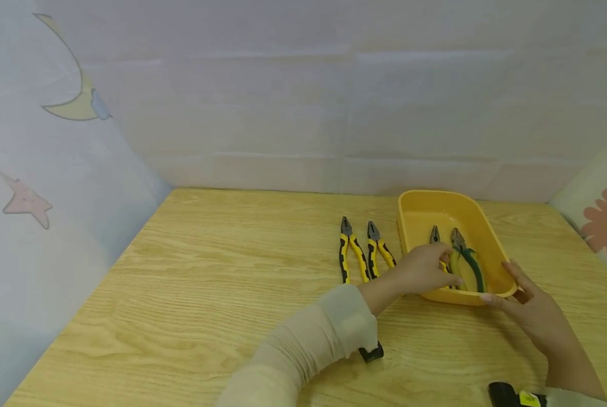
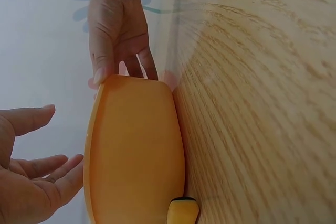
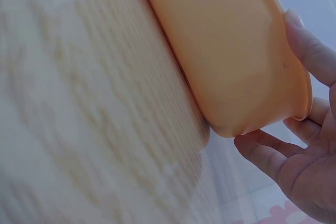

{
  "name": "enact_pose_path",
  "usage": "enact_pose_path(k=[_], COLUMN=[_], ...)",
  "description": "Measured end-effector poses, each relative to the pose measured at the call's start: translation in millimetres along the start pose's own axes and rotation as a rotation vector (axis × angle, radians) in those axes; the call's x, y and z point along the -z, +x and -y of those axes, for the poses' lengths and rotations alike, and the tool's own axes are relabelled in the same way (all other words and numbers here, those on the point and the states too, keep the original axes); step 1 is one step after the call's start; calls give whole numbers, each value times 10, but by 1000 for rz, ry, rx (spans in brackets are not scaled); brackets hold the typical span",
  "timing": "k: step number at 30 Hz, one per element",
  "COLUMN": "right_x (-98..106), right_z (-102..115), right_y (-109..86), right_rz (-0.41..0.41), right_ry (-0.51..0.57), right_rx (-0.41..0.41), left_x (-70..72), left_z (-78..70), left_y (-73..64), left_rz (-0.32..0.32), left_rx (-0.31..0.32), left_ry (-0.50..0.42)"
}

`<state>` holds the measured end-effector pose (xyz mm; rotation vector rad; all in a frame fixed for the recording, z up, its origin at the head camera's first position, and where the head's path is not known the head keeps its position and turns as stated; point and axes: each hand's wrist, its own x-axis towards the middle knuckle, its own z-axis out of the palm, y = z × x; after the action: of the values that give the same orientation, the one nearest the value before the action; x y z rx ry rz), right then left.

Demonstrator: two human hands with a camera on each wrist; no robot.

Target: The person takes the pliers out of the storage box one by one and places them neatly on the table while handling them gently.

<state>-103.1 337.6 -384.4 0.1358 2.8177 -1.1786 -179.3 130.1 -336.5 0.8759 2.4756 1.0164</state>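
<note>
A yellow plastic tray (image 1: 491, 249) stands on the table's right side. In it lie pliers with yellow-and-green handles (image 1: 475, 268) and, left of them, a second pair of pliers (image 1: 435, 234), its handles mostly covered by my left hand (image 1: 425, 268). That hand reaches over the tray's near left part. In the left wrist view its thumb and fingers are spread apart, fingertips right at the rim, with nothing seen between them. My right hand (image 1: 534, 316) holds the tray's near right corner, thumb at the rim and fingers against the outer wall, as the right wrist view also shows.
Two yellow-and-black pliers, one farther left (image 1: 353, 249) and one nearer the tray (image 1: 378, 249), lie side by side on the wooden table (image 1: 207, 271). A pale patterned sheet (image 1: 283, 113) hangs behind the table and along its sides.
</note>
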Motion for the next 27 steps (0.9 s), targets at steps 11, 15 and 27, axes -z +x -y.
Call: enact_pose_path(k=[11,15,27], right_x=[-5,-6,-13], right_z=[7,8,-22], right_y=[1,6,8], right_rz=[13,15,-2], right_ry=[8,5,35], right_rx=[-24,-26,-9], left_x=[-68,-94,-130], left_z=[-17,-7,-19], left_y=[78,112,180], left_rz=[-39,-59,-67], left_rx=[-21,-3,55], left_ry=[142,173,149])
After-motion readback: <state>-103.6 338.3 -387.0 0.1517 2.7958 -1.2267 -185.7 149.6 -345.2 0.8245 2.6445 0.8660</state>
